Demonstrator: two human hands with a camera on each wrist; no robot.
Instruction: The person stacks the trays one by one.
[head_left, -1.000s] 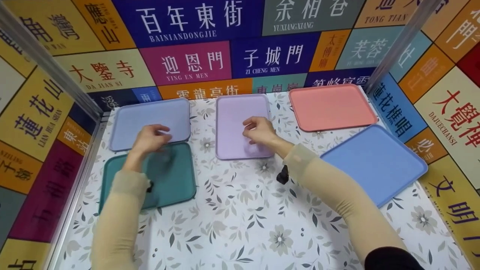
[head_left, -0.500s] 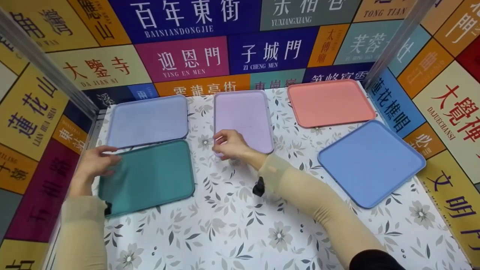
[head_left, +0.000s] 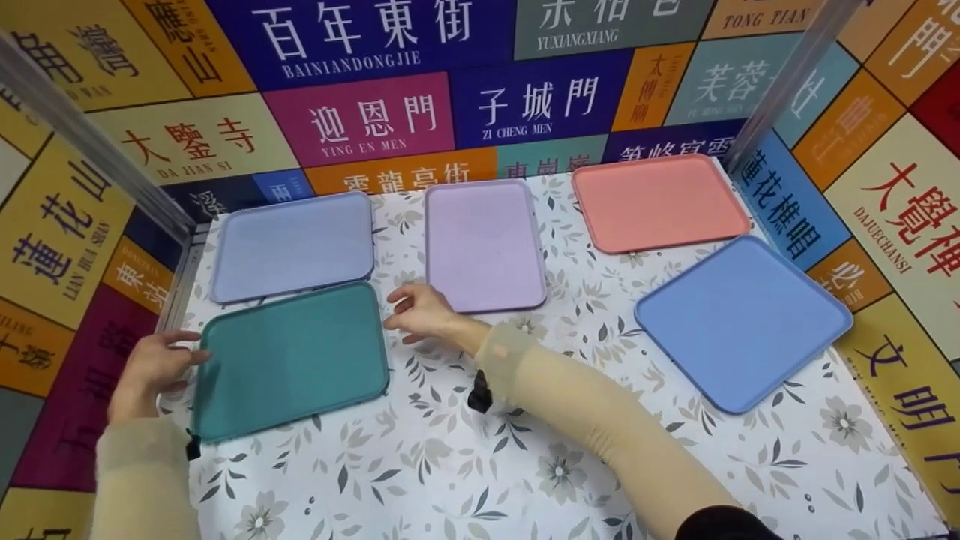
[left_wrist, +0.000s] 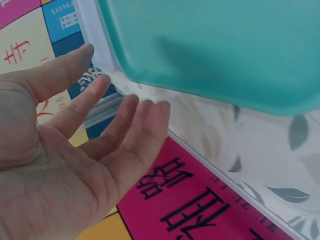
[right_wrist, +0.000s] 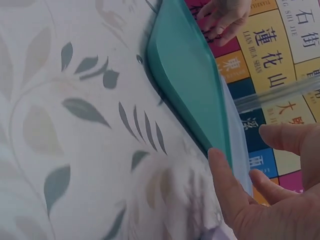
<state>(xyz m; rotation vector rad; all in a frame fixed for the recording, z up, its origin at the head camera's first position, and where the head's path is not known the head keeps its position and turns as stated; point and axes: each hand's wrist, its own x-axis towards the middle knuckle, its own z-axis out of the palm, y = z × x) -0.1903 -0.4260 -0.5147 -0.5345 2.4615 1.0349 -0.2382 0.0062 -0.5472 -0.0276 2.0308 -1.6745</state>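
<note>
A dark green tray point(head_left: 292, 364) lies at the left of the flowered tabletop. My left hand point(head_left: 154, 369) is at its left edge, fingers spread and apart from the rim in the left wrist view, where the tray point(left_wrist: 220, 45) looks bright teal. On the other side, my right hand point(head_left: 421, 311) hovers between the green tray's right edge and the lilac tray point(head_left: 486, 247), fingers loosely bent with nothing between them. In the right wrist view its fingers point(right_wrist: 225, 185) extend toward the green tray point(right_wrist: 187, 70). Neither hand holds anything.
A pale blue tray point(head_left: 296, 244) lies directly behind the green one. At the right stand a coral tray point(head_left: 661, 204) and a blue tray point(head_left: 742, 322) turned at an angle. Panels with lettering point(head_left: 360, 124) wall the table point(head_left: 450, 457) at the back and sides.
Both hands have moved left and toward the body. The left passed from over the green and pale blue trays to the green tray's left edge; the right left the lilac tray.
</note>
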